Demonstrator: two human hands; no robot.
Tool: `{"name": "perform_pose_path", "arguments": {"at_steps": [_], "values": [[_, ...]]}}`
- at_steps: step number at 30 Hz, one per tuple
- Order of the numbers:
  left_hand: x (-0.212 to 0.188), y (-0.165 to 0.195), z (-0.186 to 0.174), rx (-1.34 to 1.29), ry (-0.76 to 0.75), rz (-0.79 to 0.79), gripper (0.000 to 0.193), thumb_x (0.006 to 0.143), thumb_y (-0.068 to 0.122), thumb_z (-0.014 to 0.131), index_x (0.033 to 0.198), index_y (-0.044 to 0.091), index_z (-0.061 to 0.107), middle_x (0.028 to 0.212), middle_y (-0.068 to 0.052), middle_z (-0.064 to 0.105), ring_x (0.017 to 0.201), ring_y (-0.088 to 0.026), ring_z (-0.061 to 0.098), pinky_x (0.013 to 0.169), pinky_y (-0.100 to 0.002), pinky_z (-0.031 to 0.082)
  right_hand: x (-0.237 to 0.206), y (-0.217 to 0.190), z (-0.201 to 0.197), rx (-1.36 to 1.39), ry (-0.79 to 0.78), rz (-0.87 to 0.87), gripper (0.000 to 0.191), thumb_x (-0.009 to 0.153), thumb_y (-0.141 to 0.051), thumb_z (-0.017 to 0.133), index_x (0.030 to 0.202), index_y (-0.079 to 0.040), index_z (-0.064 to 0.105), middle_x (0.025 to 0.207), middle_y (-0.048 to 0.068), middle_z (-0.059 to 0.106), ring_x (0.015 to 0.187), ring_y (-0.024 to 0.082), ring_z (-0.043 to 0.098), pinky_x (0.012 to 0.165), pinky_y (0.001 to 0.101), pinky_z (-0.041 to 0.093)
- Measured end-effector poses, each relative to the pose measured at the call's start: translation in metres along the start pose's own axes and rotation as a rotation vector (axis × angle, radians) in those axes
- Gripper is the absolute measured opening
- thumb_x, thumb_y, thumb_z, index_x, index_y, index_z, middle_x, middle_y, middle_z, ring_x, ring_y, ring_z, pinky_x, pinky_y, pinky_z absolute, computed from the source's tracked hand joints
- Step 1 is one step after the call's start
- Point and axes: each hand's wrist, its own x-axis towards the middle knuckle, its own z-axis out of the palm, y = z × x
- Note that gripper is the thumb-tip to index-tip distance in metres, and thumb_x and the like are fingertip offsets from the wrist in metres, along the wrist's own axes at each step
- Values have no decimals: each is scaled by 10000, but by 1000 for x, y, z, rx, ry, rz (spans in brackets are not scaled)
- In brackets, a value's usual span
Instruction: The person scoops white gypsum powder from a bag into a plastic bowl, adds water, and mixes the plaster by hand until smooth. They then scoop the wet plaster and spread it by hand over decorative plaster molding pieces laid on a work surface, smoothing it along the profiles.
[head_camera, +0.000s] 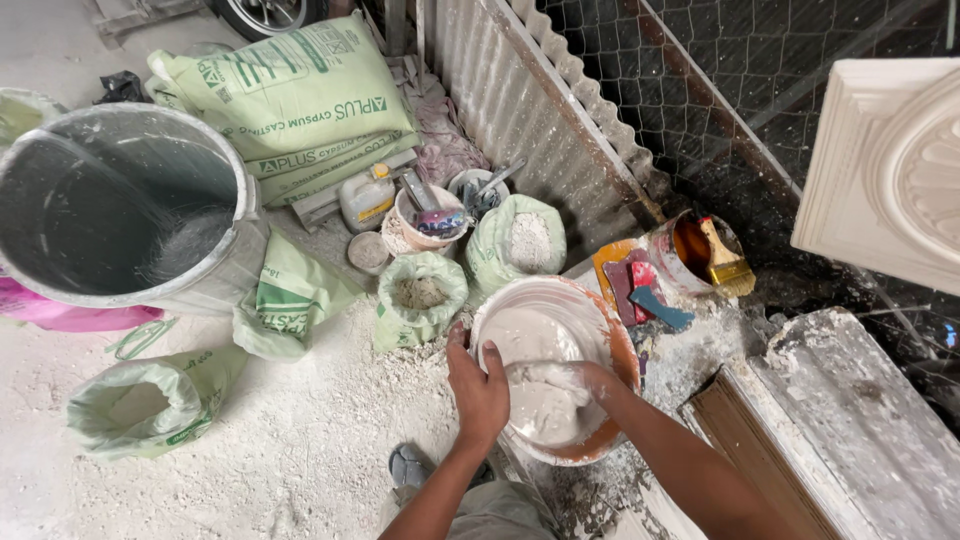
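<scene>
A round orange bowl (624, 352) coated in white stands tilted in front of me, holding wet white plaster (535, 345). My left hand (478, 388) grips the bowl's near left rim, thumb over the edge. My right hand (590, 380) is down inside the bowl, fingers sunk in the thick plaster paste and coated with it, so I cannot see whether they hold anything.
A large grey bin (120, 205) stands at the left. Stacked green plaster sacks (290, 100) lie behind it; open green bags of powder (420, 295) (528, 240) (140, 405) sit around. A tub with a paintbrush (722, 255), scrapers (650, 300), a white moulded panel (890, 170) and a corrugated sheet (530, 110) are at the right.
</scene>
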Motion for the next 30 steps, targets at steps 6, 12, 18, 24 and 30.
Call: {"name": "perform_pose_path", "arguments": {"at_steps": [6, 12, 18, 24, 30], "values": [[1, 1, -2, -60, 14, -14, 579, 1010, 210, 509, 1469, -100, 341, 1454, -316, 467, 1333, -436, 517, 1109, -482, 410, -17, -11, -9, -9, 97, -75, 435, 988, -367, 540, 1289, -58, 598, 1294, 203, 639, 1220, 349, 576, 1032, 448, 439], [1, 3, -3, 9, 4, -2, 571, 1020, 215, 513, 1465, -101, 347, 1458, -322, 464, 1342, -454, 495, 1117, -497, 380, -20, -29, -18, -173, 249, -130, 440, 985, -364, 561, 1288, -48, 607, 1304, 196, 629, 1251, 350, 548, 1050, 454, 412], [2, 4, -4, 0, -29, -34, 591, 1020, 218, 499, 1488, -93, 319, 1471, -320, 437, 1365, -443, 468, 1132, -495, 354, 13, -14, 11, -354, 315, -194, 445, 982, -359, 582, 1286, -37, 616, 1315, 190, 618, 1281, 352, 521, 1067, 459, 384], [1, 2, -3, 4, -6, -9, 575, 1017, 199, 509, 1480, -93, 333, 1457, -310, 457, 1343, -434, 487, 1126, -489, 365, 54, 2, 49, -208, 436, -191, 389, 940, -309, 577, 1209, -56, 700, 1272, 149, 665, 1236, 268, 587, 1068, 400, 409], [0, 3, -4, -17, 7, 15, 559, 1005, 170, 522, 1468, -92, 349, 1426, -294, 484, 1309, -420, 517, 1104, -489, 387, 61, -9, 45, -492, 595, -195, 316, 921, -126, 458, 1056, 7, 710, 1098, 215, 709, 1073, 310, 671, 944, 412, 524]]}}
